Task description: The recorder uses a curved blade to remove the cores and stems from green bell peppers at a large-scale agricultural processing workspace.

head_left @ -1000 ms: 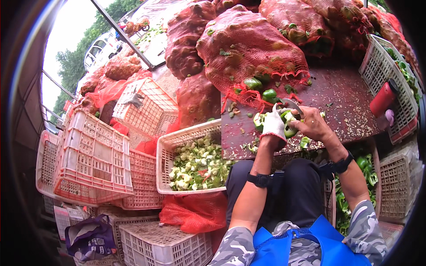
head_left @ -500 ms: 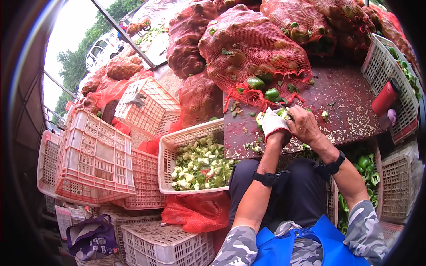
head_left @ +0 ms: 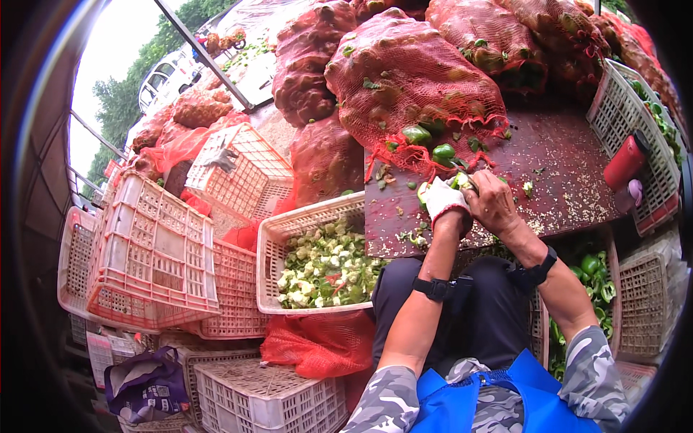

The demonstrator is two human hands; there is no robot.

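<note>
My left hand (head_left: 444,200), in a white glove with a dark red cuff, is closed on a green bell pepper (head_left: 461,180) over the dark red board. Close against it, my bare right hand (head_left: 494,200) has its fingers curled round a small knife, mostly hidden by the fingers. Just beyond the hands, whole green peppers (head_left: 443,154) lie at the mouth of a large red mesh sack (head_left: 411,79). Pale seeds and bits of pepper are scattered on the board (head_left: 570,173).
At my left a white crate (head_left: 268,278) holds pale pepper cores. Cut green peppers (head_left: 596,274) fill a crate by my right leg. Stacked crates (head_left: 155,249) stand farther left. A red flask (head_left: 626,160) rests by the right-hand crate (head_left: 635,108). More full mesh sacks (head_left: 307,61) line the back.
My right hand has turned slightly at the pepper, and the knife blade that showed beyond the fingers is now less visible. My left hand keeps its hold in nearly the same place.
</note>
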